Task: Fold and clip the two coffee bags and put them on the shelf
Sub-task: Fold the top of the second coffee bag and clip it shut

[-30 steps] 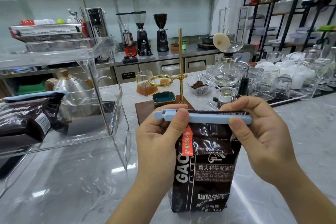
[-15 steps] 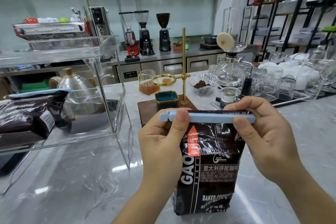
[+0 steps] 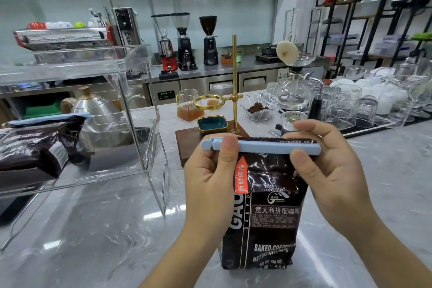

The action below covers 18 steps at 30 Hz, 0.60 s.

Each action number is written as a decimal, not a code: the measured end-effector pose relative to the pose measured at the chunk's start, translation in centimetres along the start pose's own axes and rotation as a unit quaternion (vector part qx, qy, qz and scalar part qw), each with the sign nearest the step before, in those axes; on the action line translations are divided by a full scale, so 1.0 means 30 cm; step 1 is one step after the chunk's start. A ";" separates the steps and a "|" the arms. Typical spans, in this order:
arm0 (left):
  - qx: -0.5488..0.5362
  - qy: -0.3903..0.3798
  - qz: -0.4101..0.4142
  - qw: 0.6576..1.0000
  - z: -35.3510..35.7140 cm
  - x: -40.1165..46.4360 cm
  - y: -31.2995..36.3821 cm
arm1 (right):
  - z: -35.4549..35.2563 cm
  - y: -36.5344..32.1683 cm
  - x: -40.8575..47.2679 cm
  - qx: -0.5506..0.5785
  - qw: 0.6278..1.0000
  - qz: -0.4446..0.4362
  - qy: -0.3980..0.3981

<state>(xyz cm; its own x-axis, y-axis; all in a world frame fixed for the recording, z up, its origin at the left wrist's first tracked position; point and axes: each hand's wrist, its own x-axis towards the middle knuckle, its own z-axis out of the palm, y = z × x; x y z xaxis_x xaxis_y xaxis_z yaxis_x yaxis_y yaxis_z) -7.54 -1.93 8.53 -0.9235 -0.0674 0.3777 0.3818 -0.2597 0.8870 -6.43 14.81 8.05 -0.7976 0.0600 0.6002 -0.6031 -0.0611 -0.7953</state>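
Observation:
A dark brown coffee bag (image 3: 268,208) stands upright on the marble counter in front of me. A light blue clip (image 3: 261,147) lies across its folded top. My left hand (image 3: 210,184) pinches the clip's left end, thumb on the front. My right hand (image 3: 327,170) pinches the clip's right end, and both press it onto the fold. A second coffee bag (image 3: 35,147) with its own blue clip (image 3: 46,119) lies on the lower level of the clear acrylic shelf (image 3: 149,147) at the left.
A wooden board (image 3: 187,140) with a gold pour-over stand (image 3: 235,86) and a teal dish (image 3: 212,123) sits just behind the bag. Glass cups (image 3: 346,105) and a siphon brewer (image 3: 292,91) crowd the right rear. A steel kettle (image 3: 93,105) stands behind the shelf.
Both hands and the bag stay put with the clip held across the fold; the view has shifted slightly.

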 end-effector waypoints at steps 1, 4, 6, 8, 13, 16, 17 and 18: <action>-0.009 -0.008 -0.008 1.000 -0.003 0.001 -0.001 | 0.005 0.004 -0.003 -0.001 1.000 0.007 -0.008; -0.035 -0.046 -0.037 0.998 -0.016 -0.004 -0.016 | 0.026 0.029 -0.017 -0.024 0.999 0.028 -0.031; -0.037 -0.060 -0.029 0.997 -0.021 -0.015 -0.041 | 0.037 0.047 -0.023 -0.051 0.998 0.029 -0.025; -0.027 -0.063 -0.007 0.998 -0.023 -0.023 -0.056 | 0.044 0.057 -0.025 -0.067 0.997 0.031 -0.019; 0.098 -0.105 0.079 0.986 -0.048 -0.054 -0.105 | 0.066 0.076 -0.039 -0.081 0.996 0.031 -0.019; 0.134 -0.108 0.034 0.985 -0.076 -0.102 -0.151 | 0.075 0.078 -0.046 -0.044 0.998 0.032 -0.018; 0.140 -0.112 0.019 0.984 -0.085 -0.116 -0.166 | 0.074 0.076 -0.045 -0.037 0.999 0.035 -0.018; 0.147 -0.118 0.004 0.982 -0.095 -0.127 -0.178 | 0.075 0.075 -0.044 -0.031 0.999 0.039 -0.019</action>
<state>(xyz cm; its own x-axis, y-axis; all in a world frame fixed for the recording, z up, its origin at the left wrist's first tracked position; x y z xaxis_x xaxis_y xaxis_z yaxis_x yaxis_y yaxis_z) -6.16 -3.02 1.59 -0.8993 0.1664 0.4044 0.4148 0.0319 0.9093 -6.77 12.36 5.66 -0.8429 0.0188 0.5378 -0.5379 -0.0026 -0.8430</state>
